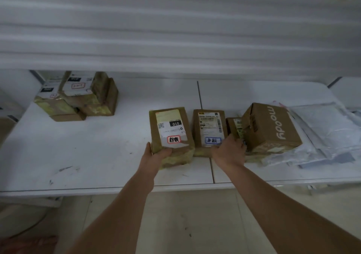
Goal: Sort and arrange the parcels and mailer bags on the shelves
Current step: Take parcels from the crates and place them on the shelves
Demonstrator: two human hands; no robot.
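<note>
- The left hand grips the near end of a brown parcel, thumb over the top edge and fingers hidden beneath it, a hold that lets the parcel be slid or lifted as one piece along the white shelf.
- The right hand lies on the near end of the second parcel, fingers bent over its right edge beside a small box. It looks like a grasp, likely to steady or shift that parcel while the first moves.
- Both parcels lie flat with labels up, the first with a red-edged sticker, the second with a blue-edged one, so they can probably be told apart at a glance.
- To the right a large carton sits partly on a heap of white mailer bags, bags kept apart from boxes.
- A stack of parcels stands at the far left, well apart; the open stretch between looks like room for sorting.
</note>
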